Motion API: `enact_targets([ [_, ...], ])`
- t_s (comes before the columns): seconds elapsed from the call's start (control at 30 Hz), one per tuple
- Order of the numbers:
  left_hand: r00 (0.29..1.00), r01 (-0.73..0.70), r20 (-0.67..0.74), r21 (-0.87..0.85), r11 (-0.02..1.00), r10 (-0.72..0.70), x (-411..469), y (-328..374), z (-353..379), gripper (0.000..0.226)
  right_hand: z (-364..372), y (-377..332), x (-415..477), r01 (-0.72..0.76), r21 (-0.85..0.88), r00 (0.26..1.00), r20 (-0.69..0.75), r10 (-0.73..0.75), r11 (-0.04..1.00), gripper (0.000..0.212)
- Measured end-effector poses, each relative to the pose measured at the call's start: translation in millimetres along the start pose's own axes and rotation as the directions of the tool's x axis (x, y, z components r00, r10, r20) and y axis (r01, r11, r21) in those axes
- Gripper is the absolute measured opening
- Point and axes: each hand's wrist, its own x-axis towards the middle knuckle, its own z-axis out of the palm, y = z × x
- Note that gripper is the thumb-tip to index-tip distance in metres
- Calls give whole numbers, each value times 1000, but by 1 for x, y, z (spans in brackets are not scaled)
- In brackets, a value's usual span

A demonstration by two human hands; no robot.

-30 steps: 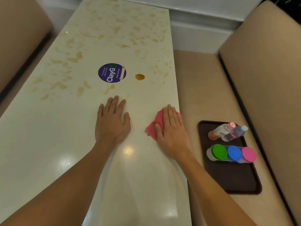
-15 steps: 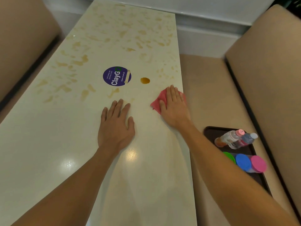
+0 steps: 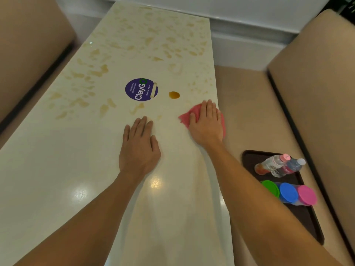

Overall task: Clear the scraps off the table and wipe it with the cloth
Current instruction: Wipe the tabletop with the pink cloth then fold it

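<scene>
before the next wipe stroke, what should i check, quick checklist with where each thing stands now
1. Is the pink cloth flat under the right hand: ok.
2. Is the left hand flat on the white tabletop, apart from the cloth: ok.
3. Is the round amber drop just beyond the cloth wiped: not ok.
4. Are the yellowish smears across the far half wiped: not ok.
5. Is the pale strip on the purple round sticker a scrap or print: cannot tell.
</scene>
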Motion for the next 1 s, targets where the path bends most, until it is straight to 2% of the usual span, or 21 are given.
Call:
enact_targets([
  [0.07,1000,1,1,-1,1000,-1,0,1,0,65,-2,-11,20,-14,-5,1000,25,14,1000,75],
  [0.1,1000,2,2,0,1000,-2,0,1,0,66,-3,-14,20,50,-14,998,36,-49,999,74],
  [0.13,1000,3,2,-1,1000,-3,0,1,0,66,-5,-13,13,169,-13,984,53,-168,986,72],
  [0.2,1000,4,-5,-4,1000,-4,-1,2,0,66,-10,2,-12,433,5,897,93,-432,901,69],
  [0.23,1000,5,-8,-3,1000,-5,-1,1,0,66,-12,13,-24,510,16,854,109,-508,860,68],
  [0.27,1000,10,-10,0,1000,-10,0,1,1,66,-13,23,-32,527,18,844,112,-525,850,68],
  [0.33,1000,27,-3,12,1000,-27,-1,0,1,66,-12,35,-30,401,2,914,65,-400,916,70],
  [0.4,999,38,1,20,999,-38,-1,1,1,66,-9,24,-7,175,-22,984,18,-175,984,72],
  [0.47,999,37,2,17,999,-37,0,1,1,66,-6,2,18,53,-30,998,21,-52,998,74],
  [0.5,999,37,2,11,999,-37,0,0,1,66,-5,-9,25,73,-29,997,30,-72,997,73],
  [0.57,999,37,-1,5,999,-37,-1,0,1,65,-4,-16,21,280,-18,958,75,-278,960,71],
  [0.63,1000,30,-8,3,1000,-30,-1,1,1,65,-8,-2,-2,507,9,856,111,-505,862,68],
  [0.67,1000,27,-11,0,1000,-27,-2,1,1,64,-9,10,-12,562,17,820,119,-560,827,68],
  [0.7,1000,25,-15,-1,1000,-25,-2,1,1,64,-10,21,-18,562,14,821,114,-560,827,67],
  [0.73,1000,24,-17,0,1000,-24,-2,0,1,65,-11,29,-18,515,5,853,94,-514,857,68],
  [0.83,1000,21,-6,7,1000,-21,-1,1,0,65,-7,16,9,232,-27,972,34,-231,972,69],
  [0.9,1000,20,-7,-4,1000,-20,-2,1,0,65,-1,-8,29,137,-18,990,15,-137,990,71],
  [0.93,1000,18,-10,-11,1000,-18,-1,1,0,65,0,-20,32,164,-11,986,23,-163,986,71],
  [1.0,1000,19,-18,-18,1000,-19,0,0,1,65,3,-34,19,331,-4,941,68,-330,943,70],
])
